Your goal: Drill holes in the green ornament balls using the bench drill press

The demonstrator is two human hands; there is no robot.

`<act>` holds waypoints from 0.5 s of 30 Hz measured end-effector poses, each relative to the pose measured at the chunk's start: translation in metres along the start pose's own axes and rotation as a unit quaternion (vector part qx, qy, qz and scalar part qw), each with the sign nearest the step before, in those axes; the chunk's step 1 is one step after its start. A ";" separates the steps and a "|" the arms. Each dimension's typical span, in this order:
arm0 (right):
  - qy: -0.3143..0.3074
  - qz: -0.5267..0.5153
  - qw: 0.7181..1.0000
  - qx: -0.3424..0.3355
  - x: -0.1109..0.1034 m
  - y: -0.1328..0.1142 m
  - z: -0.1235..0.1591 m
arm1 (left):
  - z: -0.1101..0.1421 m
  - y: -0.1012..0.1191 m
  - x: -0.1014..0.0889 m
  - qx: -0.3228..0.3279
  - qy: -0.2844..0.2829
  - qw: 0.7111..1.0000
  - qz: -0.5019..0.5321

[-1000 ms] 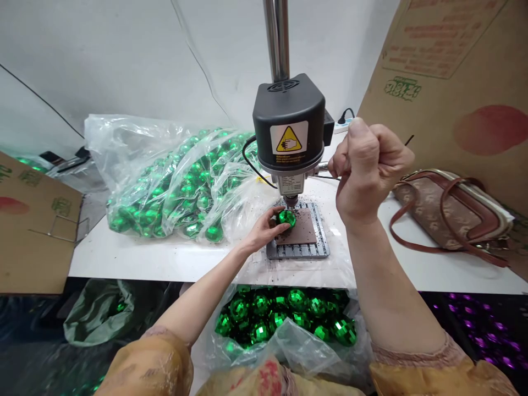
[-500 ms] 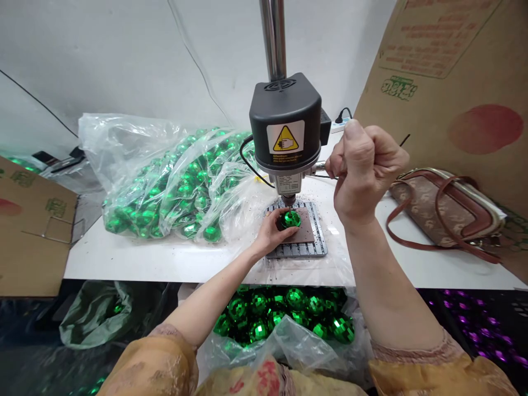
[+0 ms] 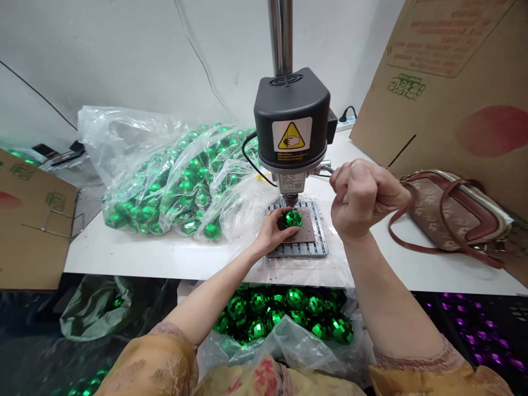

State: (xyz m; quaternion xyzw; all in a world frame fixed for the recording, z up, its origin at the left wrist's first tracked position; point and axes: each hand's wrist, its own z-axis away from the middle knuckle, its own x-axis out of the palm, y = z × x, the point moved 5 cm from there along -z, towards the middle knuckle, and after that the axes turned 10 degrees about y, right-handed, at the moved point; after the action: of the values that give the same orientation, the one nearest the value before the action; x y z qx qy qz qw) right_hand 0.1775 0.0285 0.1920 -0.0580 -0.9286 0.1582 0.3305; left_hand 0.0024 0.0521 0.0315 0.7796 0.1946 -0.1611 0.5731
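Note:
My left hand (image 3: 274, 230) is closed around a shiny green faceted ball (image 3: 293, 219), thumb at the near side. The ball rests on a brown square pad (image 3: 306, 233) over the slotted metal base (image 3: 317, 252). Straight above it is the chuck of a black bench drill press (image 3: 292, 118); whether the bit touches the ball is hard to see. My right hand (image 3: 363, 195) is wrapped in a fist around the drill press's feed lever (image 3: 326, 168), whose grip is mostly hidden by the fingers. Dark shavings lie scattered around the base.
A large clear bag of green balls (image 3: 177, 187) lies on the left of the white table (image 3: 136, 256). More green balls (image 3: 284, 313) sit in an open bag at my lap. A brown handbag (image 3: 445, 214) and a cardboard box (image 3: 445, 104) are at right.
The green ball moved slightly right, under the chuck. The drill bit came down to the ball, and my right fist has since lowered and tilted with the lever.

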 end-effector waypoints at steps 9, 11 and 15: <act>-0.012 -0.041 0.998 -0.053 -0.008 0.001 0.008 | 0.001 0.002 0.000 -0.002 0.001 1.000 0.007; -0.014 -0.046 0.997 -0.060 -0.008 0.001 0.009 | 0.001 0.001 0.000 -0.007 -0.002 1.000 0.016; -0.026 -0.045 0.996 -0.075 -0.009 0.001 0.011 | 0.000 -0.001 0.001 -0.017 -0.008 0.999 0.029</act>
State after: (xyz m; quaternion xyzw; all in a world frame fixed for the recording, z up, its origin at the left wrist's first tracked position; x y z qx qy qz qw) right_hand 0.1780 0.0250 0.1783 -0.0368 -0.9478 0.0744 0.3079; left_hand 0.0031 0.0525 0.0301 0.7736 0.1699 -0.1470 0.5925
